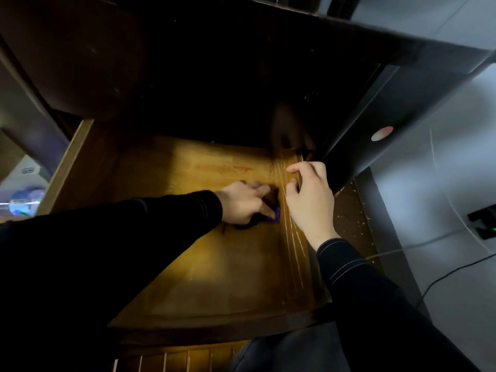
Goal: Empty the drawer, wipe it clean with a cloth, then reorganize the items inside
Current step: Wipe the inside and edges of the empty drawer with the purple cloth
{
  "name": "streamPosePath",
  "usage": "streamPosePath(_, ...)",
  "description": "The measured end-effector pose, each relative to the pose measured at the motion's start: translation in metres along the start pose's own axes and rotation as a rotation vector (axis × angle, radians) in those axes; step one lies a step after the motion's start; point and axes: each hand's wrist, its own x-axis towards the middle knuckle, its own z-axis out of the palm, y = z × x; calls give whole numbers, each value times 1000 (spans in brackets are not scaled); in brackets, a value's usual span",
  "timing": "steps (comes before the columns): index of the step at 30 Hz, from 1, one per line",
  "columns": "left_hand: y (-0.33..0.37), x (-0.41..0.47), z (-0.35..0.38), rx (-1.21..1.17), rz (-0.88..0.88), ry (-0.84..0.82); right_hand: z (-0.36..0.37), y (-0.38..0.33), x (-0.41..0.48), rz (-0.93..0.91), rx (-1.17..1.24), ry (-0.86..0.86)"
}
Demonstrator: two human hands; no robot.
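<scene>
The brown wooden drawer (214,269) stands pulled out toward 6 o'clock, and its varnished floor is lit in yellow. The small purple cloth (276,216) lies on this floor at about 3 o'clock of the drawer, close to the right side wall (296,253) but not touching it, as far as I can see.

The left hand (241,202) comes in from 9 o'clock and lies on top of the cloth. Its fingers are bent down over the cloth and the thumb closes on it from the 6 o'clock side, so the hand is pinching it. Only a small purple corner shows beyond the thumb tip, toward 3 o'clock. There is also a dark patch under the palm; I cannot tell if this is more cloth or only shadow.

The right hand (311,200) comes from 5 o'clock, and its fingers are curled over the top edge of the right side wall, gripping it. I judge that it steadies the drawer.

The cloth should be very light and soft, with no stiffness, so it will bunch and fold when pushed. I judge it better to hold it in the gathered middle and press it flat under the fingers — it should slide easily on the smooth wood. Along the wall, one fingertip inside the cloth would reach better.
</scene>
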Motion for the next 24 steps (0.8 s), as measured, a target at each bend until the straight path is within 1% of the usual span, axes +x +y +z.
streamPosePath(3, -30, 23, -4, 10, -207, 46, 2, 3, 0, 10, 13, -2)
streamPosePath(7, -61, 51, -2, -159, -366, 82, 3, 4, 1, 26, 28, -4)
streamPosePath(10, -67, 67, 3, -192, -510, 146, 2, 4, 1, 30, 36, -5)
streamPosePath(11, -65, 72, 2, -183, -538, 156, 2, 4, 1, 29, 33, -7)
streamPosePath(13, -52, 72, -4, -124, -529, 129, 2, 2, 1, 33, 28, -7)
streamPosePath(15, -33, 59, -10, -31, -476, 79, 1, 2, 0, 30, 30, -2)
streamPosePath(17, -7, 34, -7, 43, -372, 17, 2, 3, 1, 21, 26, 2)
streamPosePath(19, 25, 2, 0, 54, -199, -43, 2, 2, 1, 17, 24, 8)
streamPosePath(22, 72, -42, 15, 18, 119, -66, 3, 1, 1, 18, 15, 9)
streamPosePath(24, 94, -55, 18, -19, 301, -148, 3, 1, 1, 20, 12, 9)
